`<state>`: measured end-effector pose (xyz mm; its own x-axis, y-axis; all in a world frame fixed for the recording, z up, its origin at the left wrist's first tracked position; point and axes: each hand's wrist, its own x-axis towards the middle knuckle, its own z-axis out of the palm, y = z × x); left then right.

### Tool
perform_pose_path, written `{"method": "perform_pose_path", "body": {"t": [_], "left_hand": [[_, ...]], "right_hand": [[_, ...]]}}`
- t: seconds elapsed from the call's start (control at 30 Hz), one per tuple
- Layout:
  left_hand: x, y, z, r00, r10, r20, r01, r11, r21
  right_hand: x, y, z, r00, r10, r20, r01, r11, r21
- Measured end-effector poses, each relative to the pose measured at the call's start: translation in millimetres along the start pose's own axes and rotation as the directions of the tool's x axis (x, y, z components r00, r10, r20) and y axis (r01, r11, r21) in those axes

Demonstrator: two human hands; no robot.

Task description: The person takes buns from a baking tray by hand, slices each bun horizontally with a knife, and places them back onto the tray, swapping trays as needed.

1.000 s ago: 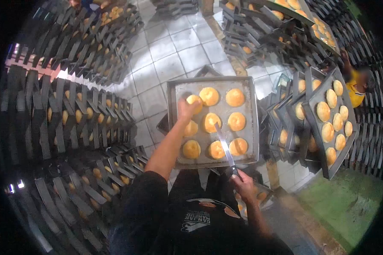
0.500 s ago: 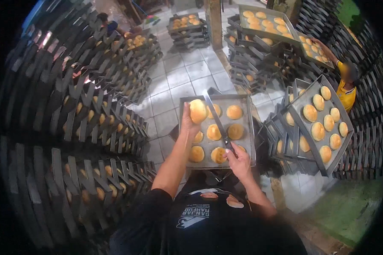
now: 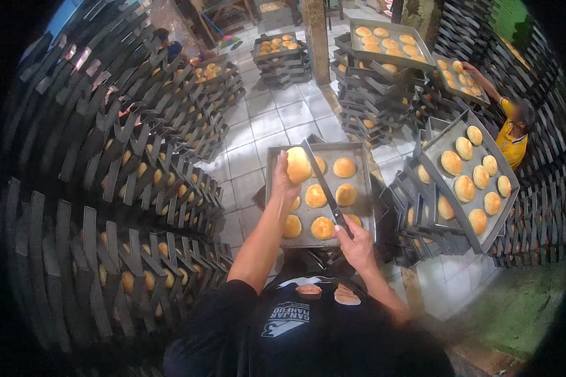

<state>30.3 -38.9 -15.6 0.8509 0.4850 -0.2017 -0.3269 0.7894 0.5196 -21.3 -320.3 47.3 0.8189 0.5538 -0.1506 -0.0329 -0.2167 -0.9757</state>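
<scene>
My left hand (image 3: 283, 178) grips a round golden bun (image 3: 299, 164) above the left side of a metal tray (image 3: 366, 188). A long knife (image 3: 321, 181) slants up and left over the tray, its blade tip beside the held bun. Its black handle is in my right hand (image 3: 356, 244), over the tray's lower right part. Several more buns lie on the tray in rows, some partly covered by the knife and my hands. Whether the blade touches the held bun cannot be made out.
Stacked trays with buns (image 3: 471, 182) stand at the right, others (image 3: 393, 47) behind them. A person in yellow (image 3: 512, 141) reaches to a tray there. Tall tray stacks (image 3: 126, 264) line the left. Another person (image 3: 168, 45) is at the far left, near a pillar (image 3: 315, 41).
The held bun has turned in my left hand and shifted slightly right. My right hand has moved a little right and down with the knife. The view has shifted slightly.
</scene>
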Motion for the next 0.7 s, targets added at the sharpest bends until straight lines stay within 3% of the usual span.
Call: {"method": "perform_pose_path", "body": {"t": [0.17, 0.33, 0.43, 0.7], "left_hand": [[-22.5, -10.7, 11.8, 0.995, -0.076, 0.067, 0.063, 0.983, 0.17], [-8.0, 11.4, 2.2, 0.998, -0.005, 0.059, 0.004, 1.0, 0.016], [-5.1, 15.6, -3.0, 1.0, -0.003, 0.022, 0.004, 0.999, -0.046], [-4.9, 12.0, -0.3, 0.999, -0.038, -0.009, 0.037, 0.997, -0.063]], "right_hand": [[17.3, 3.9, 3.5, 0.999, -0.023, -0.04, 0.019, 0.994, -0.103], [-3.3, 9.7, 11.9, 0.983, -0.134, -0.129, 0.125, 0.99, -0.07], [-6.6, -3.7, 12.4, 0.993, -0.031, -0.11, 0.024, 0.998, -0.065], [-9.1, -3.3, 19.7, 0.996, -0.024, -0.087, 0.018, 0.997, -0.074]]}}
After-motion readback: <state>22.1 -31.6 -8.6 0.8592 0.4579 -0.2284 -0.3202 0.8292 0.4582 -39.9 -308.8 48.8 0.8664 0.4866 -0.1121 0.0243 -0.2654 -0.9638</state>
